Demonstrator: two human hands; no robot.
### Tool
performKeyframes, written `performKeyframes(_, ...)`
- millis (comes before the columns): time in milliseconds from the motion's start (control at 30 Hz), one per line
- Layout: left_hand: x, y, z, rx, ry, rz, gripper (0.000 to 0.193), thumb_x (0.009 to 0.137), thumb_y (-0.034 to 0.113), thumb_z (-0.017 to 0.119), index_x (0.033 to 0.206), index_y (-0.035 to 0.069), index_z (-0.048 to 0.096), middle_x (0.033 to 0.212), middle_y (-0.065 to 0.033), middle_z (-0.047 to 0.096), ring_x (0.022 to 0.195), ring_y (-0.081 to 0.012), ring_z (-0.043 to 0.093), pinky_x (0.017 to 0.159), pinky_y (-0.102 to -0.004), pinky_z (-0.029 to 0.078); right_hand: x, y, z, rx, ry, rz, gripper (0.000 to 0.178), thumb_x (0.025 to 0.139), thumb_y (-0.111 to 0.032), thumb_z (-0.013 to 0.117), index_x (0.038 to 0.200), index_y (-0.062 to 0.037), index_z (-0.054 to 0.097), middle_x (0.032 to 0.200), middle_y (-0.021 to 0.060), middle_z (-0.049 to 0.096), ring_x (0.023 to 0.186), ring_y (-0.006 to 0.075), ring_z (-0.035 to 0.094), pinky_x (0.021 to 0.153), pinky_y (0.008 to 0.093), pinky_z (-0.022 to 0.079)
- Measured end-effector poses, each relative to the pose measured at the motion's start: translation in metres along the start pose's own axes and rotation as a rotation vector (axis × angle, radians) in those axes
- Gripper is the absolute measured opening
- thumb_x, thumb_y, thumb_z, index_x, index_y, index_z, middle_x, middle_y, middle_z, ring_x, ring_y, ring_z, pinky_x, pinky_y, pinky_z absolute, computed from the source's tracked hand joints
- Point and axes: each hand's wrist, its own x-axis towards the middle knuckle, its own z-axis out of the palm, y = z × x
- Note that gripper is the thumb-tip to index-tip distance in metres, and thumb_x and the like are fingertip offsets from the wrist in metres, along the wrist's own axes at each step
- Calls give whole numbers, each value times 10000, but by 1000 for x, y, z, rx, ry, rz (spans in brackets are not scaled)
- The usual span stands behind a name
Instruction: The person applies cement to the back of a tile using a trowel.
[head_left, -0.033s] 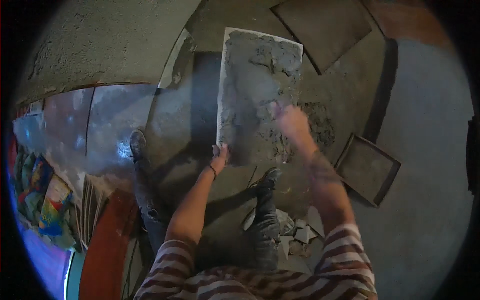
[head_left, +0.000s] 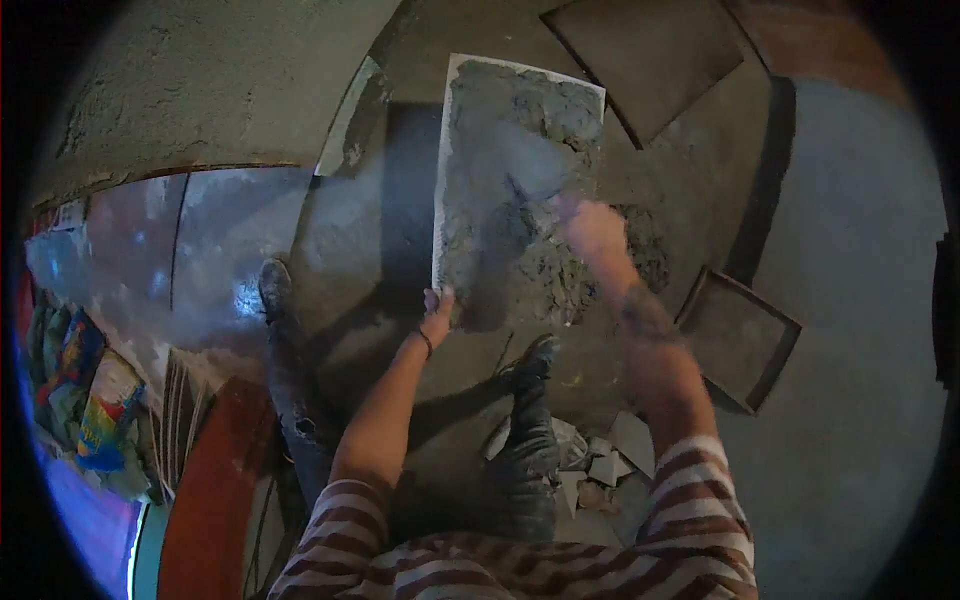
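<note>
A large rectangular tile lies before me, its upper face covered with rough grey mortar and its pale edge bare along the left and far sides. My left hand grips the tile's near left corner, thumb on top. In my right hand, fingers wrapped round the handle, is a trowel. Its blade is blurred and lies against the mortar near the middle of the tile. The mortar looks smoother about the blade and lumpy along the right side.
A shallow rectangular tray rests on the floor at right, and a brown square board at far right. Broken tile pieces lie by my right leg. Laid tiles, crumpled bags and a reddish board are at left.
My right hand has shifted slightly right with the trowel, and its blade has moved a little over the mortar. My left hand stays on the tile's corner.
</note>
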Motion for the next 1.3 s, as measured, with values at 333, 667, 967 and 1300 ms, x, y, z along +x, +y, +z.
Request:
performKeyframes(333, 7, -7, 14, -14, 30, 47, 1077, 786, 774, 267, 1421, -36, -49, 1496, -222, 66, 1389, -321, 108, 1109, -378, 141, 1, 23, -36, 124, 182, 116, 433, 910, -438, 399, 1051, -88, 612, 943, 194, 639, 915, 393, 591, 795, 469, 466)
performKeyframes(667, 17, -14, 3, 19, 6, 57, 1071, 793, 774, 244, 1415, -42, -64, 1501, -218, 15, 1397, -315, 53, 1120, -360, 114, 25, 82, -25, 973, 72, 310, 426, 939, -398, 433, 787, -18, 550, 682, 121, 593, 546, 229, 569, 508, 366, 461)
performKeyframes(967, 26, -41, -12, 113, 74, 67, 1002, 836, 720, 243, 1416, -66, 22, 1495, -237, 39, 1395, -325, 58, 1117, -364, 111, 14, -26, -28, 1776, -164, 356, 347, 960, -375, 421, 932, -54, 552, 635, 2, 474, 456, 98, 410, 428, 268, 375)
performKeyframes(1300, 0, 17, 16, 164, -55, 15, 961, 833, 735, 231, 1449, 36, -5, 1513, -166, 64, 1395, -274, 102, 1104, -324, 143, 70, -23, 56, 1253, 81, -340, 323, 944, -365, 448, 999, -68, 561, 660, 37, 514, 504, 132, 479, 453, 299, 406)
